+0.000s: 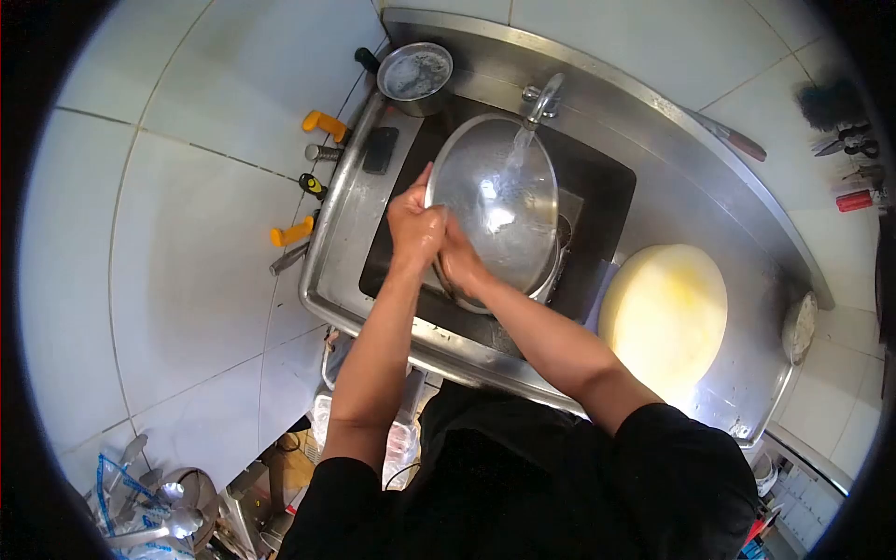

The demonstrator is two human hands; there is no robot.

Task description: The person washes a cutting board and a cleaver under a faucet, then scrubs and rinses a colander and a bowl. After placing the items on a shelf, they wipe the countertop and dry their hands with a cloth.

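Observation:
A large round metal bowl (509, 219) leans tilted in the sink, and water from the tap (544, 101) runs into it. My left hand (416, 229) is closed at the bowl's left rim, some fingers reaching up along the edge. Tucked against it, my right hand (457, 257) lies over the rim on the bowl's near left side. Its fingers are mostly hidden behind the left hand, so their grip does not show. Both hands look wet. Part of another shiny rim shows beneath the bowl's lower right side.
A pot (415, 77) with cloudy liquid stands at the sink's back left corner, near a dark flat block (380, 150). Orange-handled tools (297, 231) hang along the left edge. A thick round pale board (665, 308) rests on the right drainboard. Knives and tools hang on the right wall.

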